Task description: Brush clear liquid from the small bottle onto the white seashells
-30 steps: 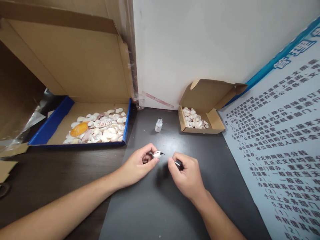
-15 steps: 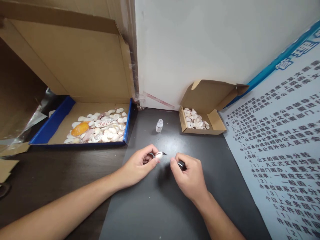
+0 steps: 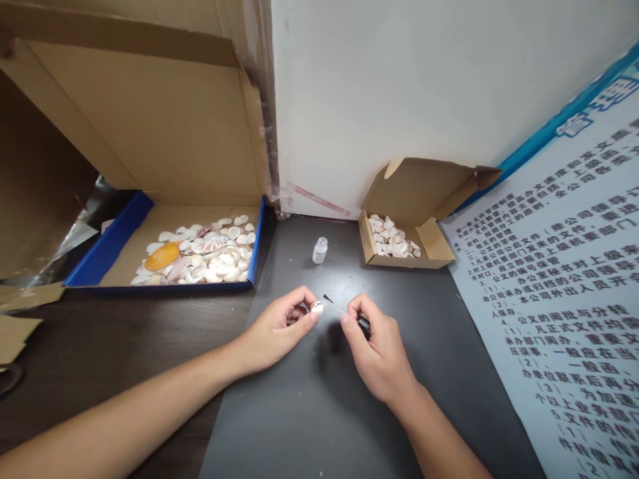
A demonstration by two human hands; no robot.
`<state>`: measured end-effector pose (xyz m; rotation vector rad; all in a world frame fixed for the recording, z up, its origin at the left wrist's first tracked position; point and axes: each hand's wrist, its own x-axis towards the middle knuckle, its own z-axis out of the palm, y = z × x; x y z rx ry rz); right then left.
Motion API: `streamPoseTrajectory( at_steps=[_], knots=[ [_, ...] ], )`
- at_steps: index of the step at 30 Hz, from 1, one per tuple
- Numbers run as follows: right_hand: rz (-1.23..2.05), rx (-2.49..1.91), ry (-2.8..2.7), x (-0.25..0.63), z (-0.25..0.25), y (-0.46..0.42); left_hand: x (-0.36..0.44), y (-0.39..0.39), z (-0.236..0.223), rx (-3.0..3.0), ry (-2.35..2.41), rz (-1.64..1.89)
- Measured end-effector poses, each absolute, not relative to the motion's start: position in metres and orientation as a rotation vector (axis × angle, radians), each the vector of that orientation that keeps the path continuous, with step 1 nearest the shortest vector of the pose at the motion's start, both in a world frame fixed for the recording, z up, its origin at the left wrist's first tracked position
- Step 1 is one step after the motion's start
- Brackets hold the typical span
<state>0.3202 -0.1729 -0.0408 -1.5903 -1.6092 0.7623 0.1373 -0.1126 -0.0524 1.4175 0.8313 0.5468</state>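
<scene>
Looking out from the wearer's head — forward and down across the table toward the white panel. Set above and behind the left hand and the right hand, moderately near, perhaps too far back for fine detail.

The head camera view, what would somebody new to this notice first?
Probably the orange shell, bright among pale ones in the blue-edged box on the left. Next, the right hand's thin black-tipped brush, beside the small white shell in the left fingers.
</scene>
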Motion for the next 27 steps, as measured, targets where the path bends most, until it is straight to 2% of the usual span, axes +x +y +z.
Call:
streamPoseTrajectory(
  at_steps=[8,22,27],
  knots=[
    [0.804,-1.550,-1.656,0.3208,-0.0412,-0.1740,0.1380,-0.1137,-0.0534,1.396,0.847,0.561],
    [0.482,-1.520,-1.666,0.3186,-0.0378,-0.1723,0.1362,-0.1122,-0.0553,1.363,0.860,0.588],
    [0.473,-1.449,-1.655,0.3179,-0.0377,-0.1734,0.1368,-0.1124,-0.0549,1.366,0.859,0.579]
  ],
)
